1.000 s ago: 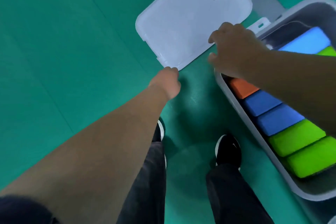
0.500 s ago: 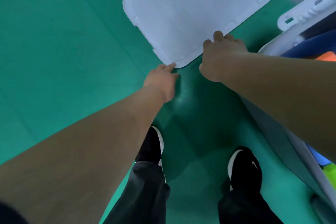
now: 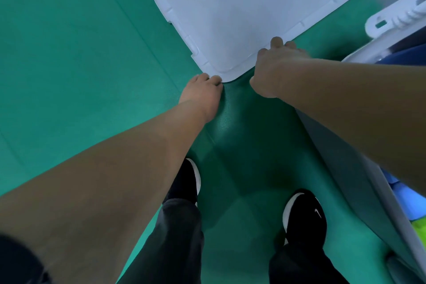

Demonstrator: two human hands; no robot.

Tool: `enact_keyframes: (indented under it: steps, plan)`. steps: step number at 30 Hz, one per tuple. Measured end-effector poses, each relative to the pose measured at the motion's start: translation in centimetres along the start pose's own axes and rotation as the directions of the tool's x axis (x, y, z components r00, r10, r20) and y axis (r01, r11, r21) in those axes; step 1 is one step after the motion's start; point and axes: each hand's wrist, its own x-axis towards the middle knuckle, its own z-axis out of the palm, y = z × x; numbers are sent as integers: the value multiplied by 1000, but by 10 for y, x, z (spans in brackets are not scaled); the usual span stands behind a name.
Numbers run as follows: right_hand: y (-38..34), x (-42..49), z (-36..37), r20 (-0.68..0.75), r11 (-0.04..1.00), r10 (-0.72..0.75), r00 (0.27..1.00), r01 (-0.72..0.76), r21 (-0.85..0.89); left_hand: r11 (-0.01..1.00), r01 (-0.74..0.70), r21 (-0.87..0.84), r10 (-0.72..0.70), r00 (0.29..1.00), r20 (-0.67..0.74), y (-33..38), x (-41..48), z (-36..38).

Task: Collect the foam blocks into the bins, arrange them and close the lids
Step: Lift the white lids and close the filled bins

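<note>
Your lid [image 3: 258, 9] lies flat on the green floor [image 3: 69, 64], long axis running away up-right. Left hand [image 3: 202, 92] grip curls at its near corner, right hand [image 3: 274, 69] grip over the near edge; whether either pinches it, you cannot tell. The bin [image 3: 359, 163] sits right.

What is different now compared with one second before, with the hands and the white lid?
The right hand left the rim of the bin and came down to the near edge of the white lid. The left hand moved up to the lid's near corner. Both hands now touch its edge; a firm hold is not visible. The lid stayed flat on the green floor, and the bin stayed open.
</note>
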Motion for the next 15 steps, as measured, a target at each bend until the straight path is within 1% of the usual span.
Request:
enact_keyframes:
  steps: [2, 4, 6, 7, 9, 11, 12, 14, 15]
  plan:
    - [-1, -2, -1, -9, 1000, -7, 1000, 8, 15, 1000, -25, 15, 26, 991, -130, -1, -2, -5]
    - [-1, -7, -2, -47, 997, -11, 999, 14, 73, 998, -57, -18, 51, 966, -255, -2, -8, -13]
    - [1, -17, -7, -101, 975, -6, 995, 29, 221, 994, -92, -61, 64, 931, -360, -4, -20, -28]
    - [3, -24, -11, -137, 950, 2, 991, 40, 308, 992, -88, -91, 45, 915, -401, -3, -28, -39]
    - [9, -41, -21, -236, 893, 31, 971, 79, 444, 988, -39, -147, -32, 890, -455, -1, -46, -67]
    - [18, -62, -35, -310, 854, 68, 948, 105, 510, 978, 25, -209, -123, 873, -472, 2, -64, -99]
    - [22, -71, -43, -321, 841, 76, 944, 112, 529, 961, 40, -273, -171, 863, -475, 3, -71, -117]
    - [31, -87, -62, -333, 819, 68, 940, 138, 557, 914, 22, -404, -236, 841, -488, 2, -83, -154]
    - [36, -94, -73, -356, 813, 65, 932, 158, 561, 902, 0, -433, -238, 835, -496, 1, -88, -172]
